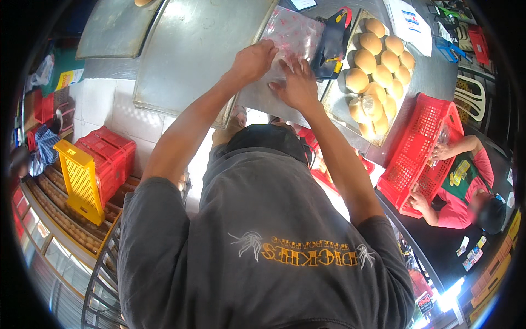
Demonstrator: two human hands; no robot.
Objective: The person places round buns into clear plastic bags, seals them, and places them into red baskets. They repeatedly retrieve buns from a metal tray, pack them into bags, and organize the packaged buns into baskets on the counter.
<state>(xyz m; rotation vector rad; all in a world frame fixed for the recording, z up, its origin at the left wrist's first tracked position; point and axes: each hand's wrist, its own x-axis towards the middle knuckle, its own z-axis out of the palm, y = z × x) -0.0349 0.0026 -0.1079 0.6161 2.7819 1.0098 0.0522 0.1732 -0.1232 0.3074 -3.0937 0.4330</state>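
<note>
A clear plastic bag with pink print [293, 32] lies flat on the metal table in front of me. At its left edge, my left hand [256, 60] is closed, with its fingertips pinching the plastic. My right hand [298, 85] rests on the near part of the bag, fingers spread and holding nothing. Just right of the bag stands a dark bag sealer or tape dispenser with yellow and red parts [331, 45]; I cannot tell which. Beyond it to the right, a baking tray [337, 104] bears several round golden buns [378, 63], some touching one another.
Large bare metal trays [197, 52] lie left of my hands. At the right, a co-worker in pink sleeves [455, 205] has both hands at a red crate [408, 148]. White packaging [410, 24] sits past the buns. More red crates [107, 156] and a yellow crate [82, 175] stand at left.
</note>
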